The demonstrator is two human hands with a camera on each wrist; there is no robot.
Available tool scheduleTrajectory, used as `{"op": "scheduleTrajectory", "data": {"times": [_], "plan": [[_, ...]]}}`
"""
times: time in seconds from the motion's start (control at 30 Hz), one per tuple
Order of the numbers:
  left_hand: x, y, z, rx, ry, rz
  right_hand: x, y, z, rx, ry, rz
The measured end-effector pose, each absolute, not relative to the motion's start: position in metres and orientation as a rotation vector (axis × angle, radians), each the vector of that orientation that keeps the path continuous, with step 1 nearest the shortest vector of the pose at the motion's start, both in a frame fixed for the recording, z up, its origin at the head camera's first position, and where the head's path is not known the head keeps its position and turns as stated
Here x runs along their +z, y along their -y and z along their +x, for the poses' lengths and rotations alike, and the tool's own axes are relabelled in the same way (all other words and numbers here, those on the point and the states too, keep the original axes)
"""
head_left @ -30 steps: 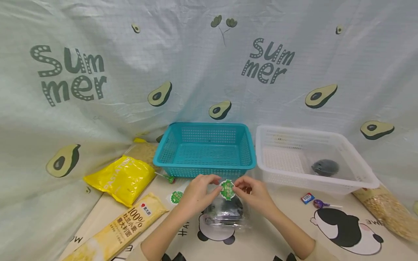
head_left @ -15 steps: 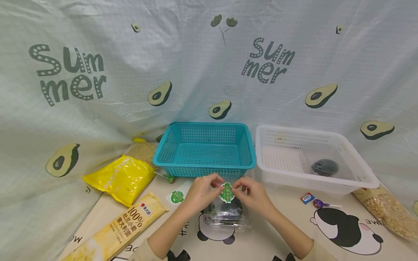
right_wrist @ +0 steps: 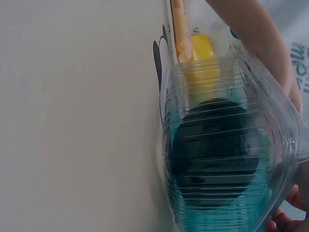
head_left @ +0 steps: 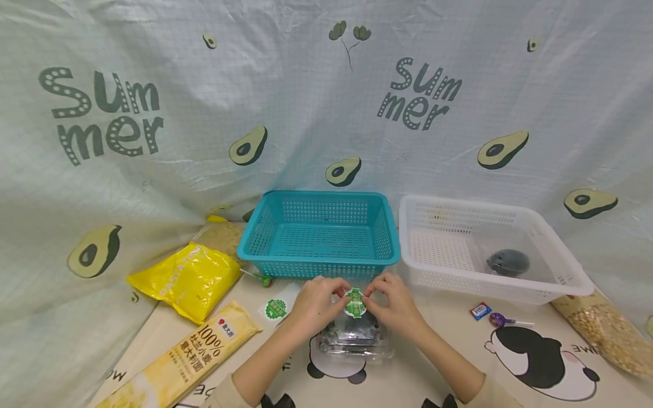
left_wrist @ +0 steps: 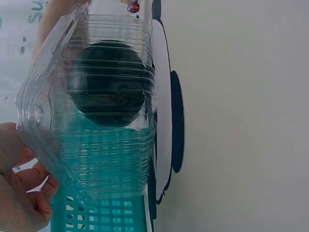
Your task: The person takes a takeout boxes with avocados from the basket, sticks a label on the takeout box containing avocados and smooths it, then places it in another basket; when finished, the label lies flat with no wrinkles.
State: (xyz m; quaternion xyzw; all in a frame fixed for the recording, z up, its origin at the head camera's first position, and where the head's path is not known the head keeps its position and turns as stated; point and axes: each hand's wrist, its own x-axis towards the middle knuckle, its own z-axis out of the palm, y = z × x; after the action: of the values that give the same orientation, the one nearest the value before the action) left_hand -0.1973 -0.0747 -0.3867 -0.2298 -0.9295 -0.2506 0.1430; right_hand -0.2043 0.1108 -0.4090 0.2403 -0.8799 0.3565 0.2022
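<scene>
A round green-and-white sticker [head_left: 355, 303] is stretched between my two hands, over the lid of a clear plastic clamshell box [head_left: 352, 347]. My left hand [head_left: 318, 303] pinches its left edge with thumb and fingers. The opposite edge is pinched by my right hand [head_left: 394, 300]. Inside the box, a dark round object [left_wrist: 110, 83] shows through the ribbed wall in the left wrist view. From the right wrist the same dark ball shape [right_wrist: 215, 152] appears, with fingers [right_wrist: 285, 220] at the lid's side. The box stands on the table, over a printed panda.
Behind the box are a turquoise basket [head_left: 318, 270] and a white basket [head_left: 490, 283] with a dark item in it. On the left lie a yellow bag [head_left: 191, 280], a pasta packet [head_left: 189, 357] and another green sticker [head_left: 276, 309]. A lollipop [head_left: 497, 320] lies right.
Both hands have lowered the sticker slightly towards the box lid. They keep their pinch on its edges. The box and baskets stay put.
</scene>
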Motion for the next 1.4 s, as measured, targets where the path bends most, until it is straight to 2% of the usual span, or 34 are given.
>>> {"op": "scheduleTrajectory", "data": {"times": [0.4, 0.67, 0.77, 1.4], "plan": [[-0.392, 0.079, -0.197, -0.603, 2.594, -0.684, -0.414, -0.109, -0.207, 0.959, 2.454, 0.65], [-0.392, 0.092, -0.184, -0.523, 2.588, -1.07, -0.414, -0.115, -0.199, 0.797, 2.285, 1.117], [-0.393, 0.096, -0.179, -0.457, 2.616, -1.153, -0.414, -0.118, -0.193, 0.74, 2.331, 1.178], [-0.398, 0.112, -0.162, -0.398, 2.611, -1.039, -0.418, -0.13, -0.185, 0.689, 2.321, 1.054]]}}
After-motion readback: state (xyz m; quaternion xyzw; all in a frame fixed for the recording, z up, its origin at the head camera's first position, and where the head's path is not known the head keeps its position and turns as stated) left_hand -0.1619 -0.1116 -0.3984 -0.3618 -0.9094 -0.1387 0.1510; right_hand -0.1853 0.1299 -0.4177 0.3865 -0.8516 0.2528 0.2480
